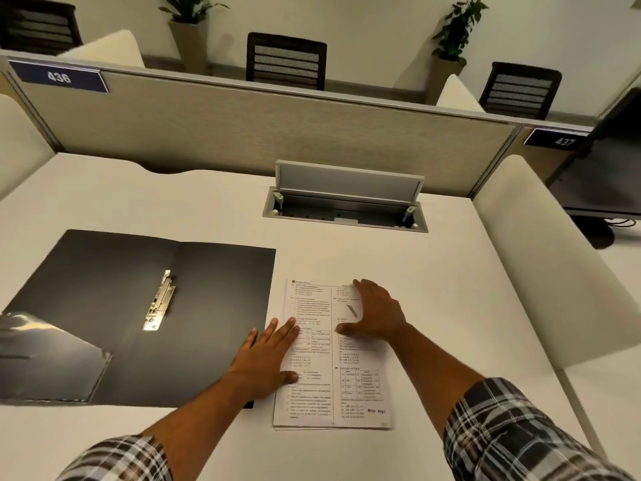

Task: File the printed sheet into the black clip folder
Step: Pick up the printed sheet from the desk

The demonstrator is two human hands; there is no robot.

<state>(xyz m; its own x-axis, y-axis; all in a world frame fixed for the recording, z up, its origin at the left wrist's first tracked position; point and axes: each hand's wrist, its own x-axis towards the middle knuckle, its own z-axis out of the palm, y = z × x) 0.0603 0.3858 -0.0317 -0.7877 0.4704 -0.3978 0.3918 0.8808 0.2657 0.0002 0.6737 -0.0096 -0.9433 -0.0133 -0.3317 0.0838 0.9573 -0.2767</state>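
The black clip folder (208, 307) lies open and flat on the white desk, left of centre. Its metal clip (160, 300) runs along the spine, and a clear pocket (45, 355) covers the lower left flap. The printed sheet (322, 387) lies just right of the folder, apparently on top of a thin stack of pages. My left hand (268, 355) rests flat across the sheet's left edge and the folder's right edge, fingers apart. My right hand (376, 312) lies flat on the sheet's upper right part, fingers spread. Neither hand grips anything.
An open cable hatch (347, 206) with a raised lid sits in the desk behind the sheet. A beige partition (260, 130) closes the back. A white side panel (541, 272) stands on the right, a dark monitor (607, 175) beyond it.
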